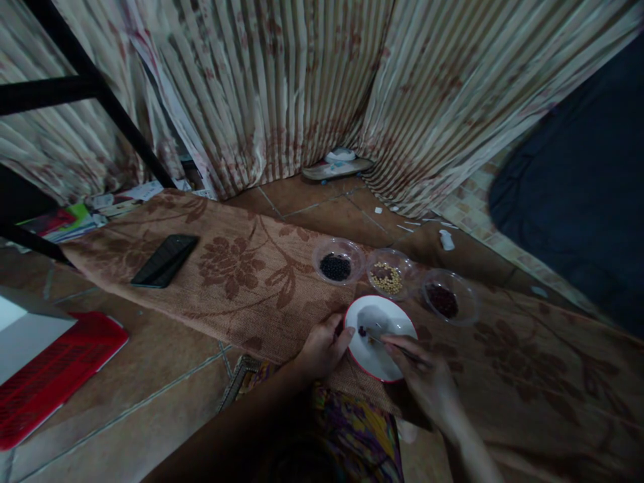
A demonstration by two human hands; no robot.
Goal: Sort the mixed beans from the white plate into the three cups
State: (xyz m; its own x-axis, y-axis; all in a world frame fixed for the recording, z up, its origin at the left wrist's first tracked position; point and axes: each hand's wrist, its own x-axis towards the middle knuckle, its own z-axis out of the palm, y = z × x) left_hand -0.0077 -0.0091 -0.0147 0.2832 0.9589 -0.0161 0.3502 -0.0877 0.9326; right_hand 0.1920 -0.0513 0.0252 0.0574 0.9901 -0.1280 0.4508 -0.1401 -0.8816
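Observation:
A white bowl (381,313) with a red rim stands near the front edge of the cloth-covered bench. A few dark and yellow beans (363,331) lie in it. My left hand (323,345) grips the bowl's left rim between thumb and fingers. Over the right side of the bowl, my right hand (421,376) is closed round a thin utensil (397,347), its tip down among the beans; its exact kind is unclear. Behind the bowl stand three clear plastic bowls: one with black beans (335,267), one with yellow beans (386,279), one with dark red beans (443,301).
A black phone (165,261) lies on the patterned cloth (251,295) at left. A red plastic item (65,376) is on the tiled floor. Beyond the bench are a skateboard (337,169), white scraps (445,239), striped curtains (282,87) and a dark covered shape (578,181) at right.

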